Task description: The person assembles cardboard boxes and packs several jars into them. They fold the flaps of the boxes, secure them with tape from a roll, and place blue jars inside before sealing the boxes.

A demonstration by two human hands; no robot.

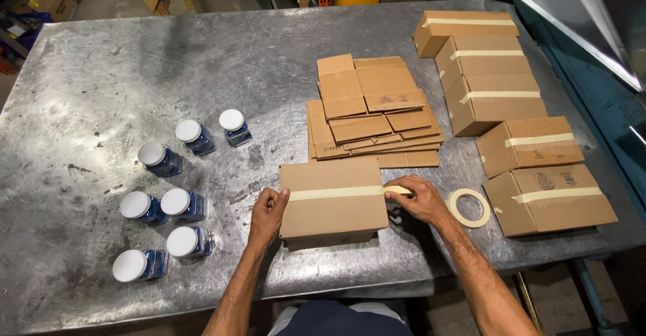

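Box (333, 201) at near edge of surface (87, 67), between both hands. Left hand (268, 213) lies flat, fingers together, against box's left end. Right hand (420, 200) pinches tape strip (336, 193) at right end, roll (470, 207) just beside. Risk: strip wrinkles or lifts if pull slackens; box may slide if left hand eases

Box (333, 205) at worktop (101, 60) front edge, center; jars (168, 201) to its left, flat cartons (370, 110) behind, taped boxes (511, 107) along right edge, tape roll (470, 207) betw.
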